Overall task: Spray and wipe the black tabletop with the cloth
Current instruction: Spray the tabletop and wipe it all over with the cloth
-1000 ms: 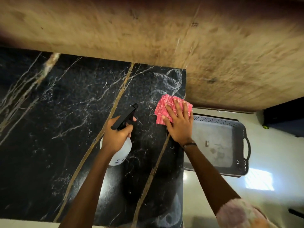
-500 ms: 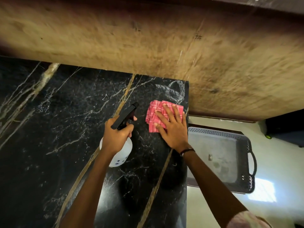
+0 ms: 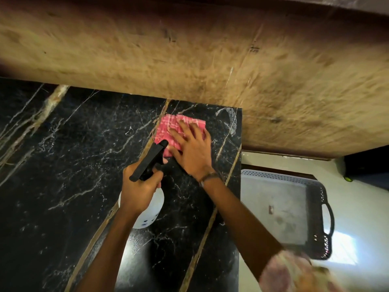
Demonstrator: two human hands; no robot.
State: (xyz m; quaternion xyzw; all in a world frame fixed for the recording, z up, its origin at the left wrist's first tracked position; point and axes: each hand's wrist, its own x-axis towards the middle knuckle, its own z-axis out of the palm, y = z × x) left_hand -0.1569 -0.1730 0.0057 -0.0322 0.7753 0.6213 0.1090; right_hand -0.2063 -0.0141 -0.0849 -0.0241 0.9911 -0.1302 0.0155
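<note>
Nearest the camera, the left hand (image 3: 140, 189) is wrapped round the neck of a white spray bottle (image 3: 147, 216), with a finger curled at the trigger under the black spray head (image 3: 150, 163). The bottle is held upright just above the black tabletop (image 3: 63, 186), its nozzle aimed toward the far right corner, presumably so a fresh burst can land right where the cloth is working. Keeping it in the hand rather than setting it down probably lets spraying and wiping alternate without a pause.

Just beyond, the right hand (image 3: 190, 152) lies flat with its fingers spread on the folded pink cloth (image 3: 168, 129), pressing it onto the marble-veined surface; it does not clutch the fabric. The flat palm spreads pressure over the whole pad, which suits wiping. The cloth sits near the tabletop's far right corner, close to the rough brown wall (image 3: 210, 60) behind, and the nozzle tip is just beside its near edge.

Off the right edge, lower down on the pale floor (image 3: 362, 207), sits a dark perforated tray (image 3: 320, 192) with a handle, well apart from the work.
</note>
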